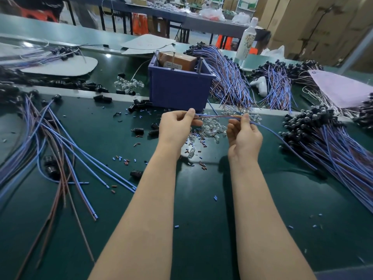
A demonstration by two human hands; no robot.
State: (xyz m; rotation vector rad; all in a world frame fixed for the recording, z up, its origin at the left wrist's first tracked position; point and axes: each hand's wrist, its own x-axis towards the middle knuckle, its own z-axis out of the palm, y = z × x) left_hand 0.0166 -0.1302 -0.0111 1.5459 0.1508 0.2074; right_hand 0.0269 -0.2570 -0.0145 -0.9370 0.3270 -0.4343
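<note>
Just above the middle of the green table (201, 209), the left hand (177, 126) and right hand (244, 136) hold a thin wire pair (218, 116), one blue strand and one brown, stretched almost level between them. The left hand pinches the free ends between thumb and forefinger, its other fingers curled in. The right hand grips the strands further along with thumb and curled fingers. From the right hand the blue strand sweeps away toward four o'clock and ends at a black socket (321, 172) lying on the table. Directly under the held wires lies a heap of clear bulbs (212, 128). A blue bin (179, 87) stands at twelve o'clock from the hands, just beyond them. At three o'clock lies a thick bundle of wired sockets (333, 142), and at nine o'clock loose wires (60, 148) fan across the table. A white bottle (247, 37) stands far off at one o'clock.
</note>
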